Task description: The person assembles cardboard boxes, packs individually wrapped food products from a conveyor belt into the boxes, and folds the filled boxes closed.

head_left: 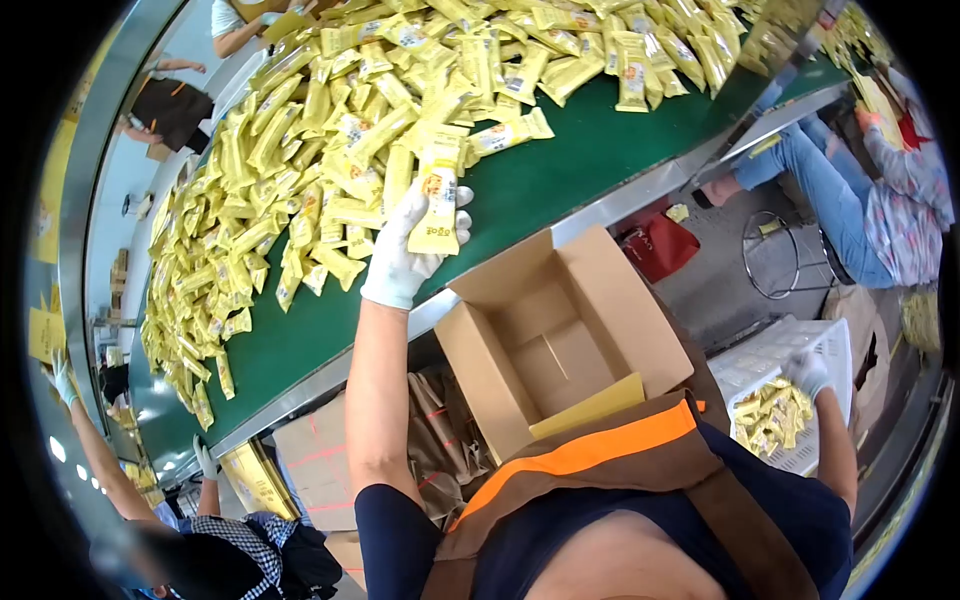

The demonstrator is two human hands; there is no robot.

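My left hand (402, 250), in a white glove, is closed around a long yellow snack packet (438, 195) with printed lettering. It holds the packet upright over the near edge of the green conveyor belt (600, 150). Many similar packets (330, 130) lie heaped on the belt just beyond it. Far to the right, my right hand (808, 372), also gloved, is at a white plastic basket (845, 350). Loose yellow packets (772, 415) lie in the basket beside that hand. Its fingers are blurred, so their grip does not show.
An open cardboard box (565, 330) stands against my apron, below the belt's metal edge (640, 190). A red bag (660, 245) and a round stool (770, 255) are on the floor at right. Co-workers are at lower left, upper left and right.
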